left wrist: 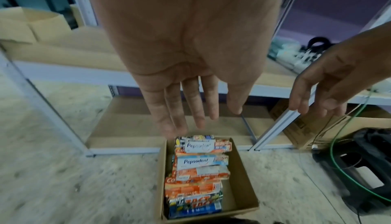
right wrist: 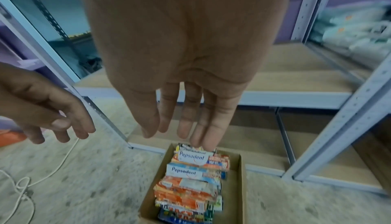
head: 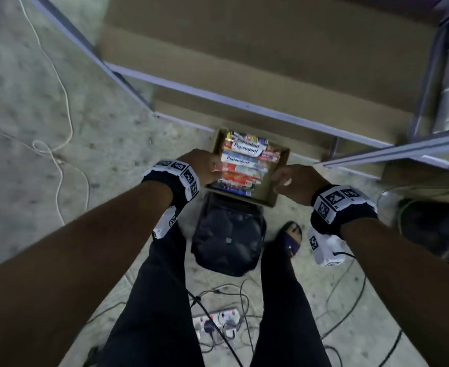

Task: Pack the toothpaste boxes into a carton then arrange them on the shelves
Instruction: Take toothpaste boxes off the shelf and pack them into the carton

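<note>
Head view: carton (head: 276,178) of toothpaste boxes (head: 242,165) stood on the floor before the shelves (head: 244,104). Left hand (head: 205,165) and right hand (head: 295,181) hovered above either side, fingers straight, holding nothing; boxes lay crosswise below both.

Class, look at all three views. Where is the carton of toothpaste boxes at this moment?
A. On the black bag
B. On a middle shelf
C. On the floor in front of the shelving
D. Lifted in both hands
C: the carton sits on the floor before the shelving, with the left hand and right hand open above it, touching nothing.
</note>
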The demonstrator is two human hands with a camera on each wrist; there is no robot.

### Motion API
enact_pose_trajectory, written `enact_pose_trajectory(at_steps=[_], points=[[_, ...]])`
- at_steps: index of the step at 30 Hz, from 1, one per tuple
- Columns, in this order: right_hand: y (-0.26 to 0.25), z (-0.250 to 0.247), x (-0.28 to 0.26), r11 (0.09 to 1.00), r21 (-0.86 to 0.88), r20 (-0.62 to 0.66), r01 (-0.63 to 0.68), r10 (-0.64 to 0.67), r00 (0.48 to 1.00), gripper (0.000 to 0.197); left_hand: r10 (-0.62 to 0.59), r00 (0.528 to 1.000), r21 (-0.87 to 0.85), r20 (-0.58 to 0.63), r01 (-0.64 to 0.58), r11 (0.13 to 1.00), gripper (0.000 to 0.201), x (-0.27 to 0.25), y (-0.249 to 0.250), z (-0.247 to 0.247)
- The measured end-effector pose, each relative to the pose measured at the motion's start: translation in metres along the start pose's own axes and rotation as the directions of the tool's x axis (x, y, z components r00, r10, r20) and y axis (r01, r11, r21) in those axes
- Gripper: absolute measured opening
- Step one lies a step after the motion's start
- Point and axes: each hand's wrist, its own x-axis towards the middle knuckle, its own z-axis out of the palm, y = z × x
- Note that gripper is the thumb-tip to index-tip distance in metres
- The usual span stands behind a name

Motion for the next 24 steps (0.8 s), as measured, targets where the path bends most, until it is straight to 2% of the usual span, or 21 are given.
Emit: enact_pose_trajectory(at_steps=[4,8,17,21,24], points=[[0.019,0.045,0.055,0.999,0.022,0.013,-0.035,0.034,0.999,0.021,-0.073,0.997,-0.021,0.028,0.074,0.997,0.030,0.052,-0.043,0.047],[0.037,0.088,0.113,0.996,0.027,0.007,-0.084,0.084,0.996,0.025,-0.097,0.995,0.007,0.028,0.097,0.995,0.032,0.105,-0.087,0.095],[0.082,0.176,0.229,0.987,0.057,-0.080,-0.149,0.153,0.985,0.048,-0.116,0.993,0.049,-0.030,0.117,0.992,0.039,0.207,-0.151,0.168],[0.101,0.204,0.263,0.995,-0.007,-0.180,-0.100,0.097,0.979,0.053,-0.091,0.989,0.175,-0.116,0.110,0.978,0.043,0.237,-0.167,0.184],[0.113,0.216,0.281,0.996,-0.051,-0.206,-0.069,0.058,0.977,0.056,-0.068,0.989,0.295,-0.135,0.106,0.949,0.046,0.254,-0.176,0.194]])
